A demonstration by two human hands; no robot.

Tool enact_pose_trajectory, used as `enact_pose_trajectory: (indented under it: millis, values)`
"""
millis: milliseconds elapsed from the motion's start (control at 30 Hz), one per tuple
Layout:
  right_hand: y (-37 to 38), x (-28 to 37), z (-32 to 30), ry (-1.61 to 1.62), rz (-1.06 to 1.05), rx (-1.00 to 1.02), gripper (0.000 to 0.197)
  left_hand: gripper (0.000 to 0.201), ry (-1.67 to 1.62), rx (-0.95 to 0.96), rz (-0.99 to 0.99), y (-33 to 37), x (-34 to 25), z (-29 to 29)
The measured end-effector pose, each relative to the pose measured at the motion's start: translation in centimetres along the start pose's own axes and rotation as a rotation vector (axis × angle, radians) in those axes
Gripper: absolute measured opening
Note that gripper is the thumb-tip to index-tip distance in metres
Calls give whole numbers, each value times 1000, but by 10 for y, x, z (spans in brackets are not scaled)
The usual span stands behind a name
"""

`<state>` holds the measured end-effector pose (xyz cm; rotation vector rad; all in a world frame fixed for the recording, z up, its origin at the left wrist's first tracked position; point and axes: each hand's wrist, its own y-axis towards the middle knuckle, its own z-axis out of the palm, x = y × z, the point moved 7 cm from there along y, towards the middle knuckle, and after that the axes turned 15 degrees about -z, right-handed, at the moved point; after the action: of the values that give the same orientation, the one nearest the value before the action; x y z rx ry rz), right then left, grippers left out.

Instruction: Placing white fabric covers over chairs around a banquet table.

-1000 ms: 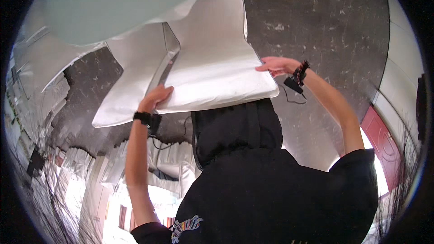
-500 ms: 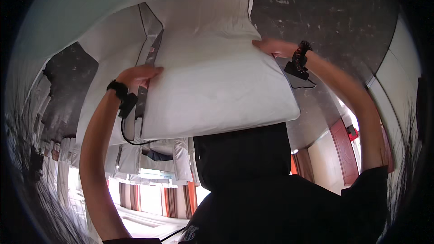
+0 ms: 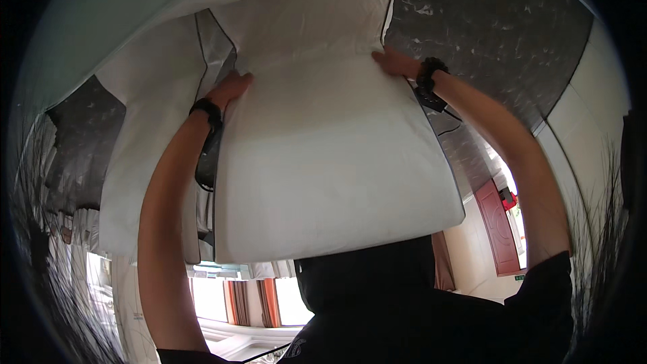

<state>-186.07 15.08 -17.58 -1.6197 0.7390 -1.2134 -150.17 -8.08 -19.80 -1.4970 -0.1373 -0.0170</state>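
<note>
A white-covered chair [image 3: 337, 162] with dark piping along its edges fills the middle of the head view. Its broad near part widens toward my body and narrows where my hands are. My left hand [image 3: 231, 89] grips the left edge at this narrowing, with fingers partly hidden behind the fabric. On the opposite edge, a little farther off, my right hand [image 3: 399, 63] is closed, its fingertips bent over the side. Black bands circle both wrists, and a small black box [image 3: 430, 100] with a cable hangs by the right one.
Another white-covered chair [image 3: 151, 141] stands close on the left. A pale draped cloth [image 3: 135, 34] spreads across the upper left. Dark marbled floor [image 3: 485, 20] lies to the right, bounded by a pale wall [image 3: 593, 114]. A red door [image 3: 499, 229] stands at the lower right.
The chair's near edge has come lower in the picture, toward my body. My left hand has shifted up and slightly right along the edge. My right hand has moved up a little.
</note>
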Motion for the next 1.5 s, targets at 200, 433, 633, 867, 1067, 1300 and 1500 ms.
enact_pose_trajectory:
  millis: [200, 433, 633, 867, 1067, 1300, 1500]
  values:
    - [33, -21, -8, -2, -110, -113, 73, 51, 211, -168, 192, 6, -50, 4]
    - [82, -14, 31, -195, -81, -155, 67, 37, 355, -257, 93, 6, -9, -16]
    - [82, -94, -18, -333, 79, -75, 43, 30, 711, -372, 456, 17, -92, 26]
    - [45, -1, -14, -176, -42, 201, 39, 26, 487, -376, 301, 9, -58, 9]
    - [42, 27, 0, -99, 14, 71, 54, 28, 1020, -382, 621, 13, -31, -1]
    - [26, 43, -5, -95, -85, 53, 60, 33, 427, -238, 114, 25, -16, -14]
    - [21, 21, -17, -135, 47, -69, 63, 34, 413, -326, 221, 22, -31, -9]
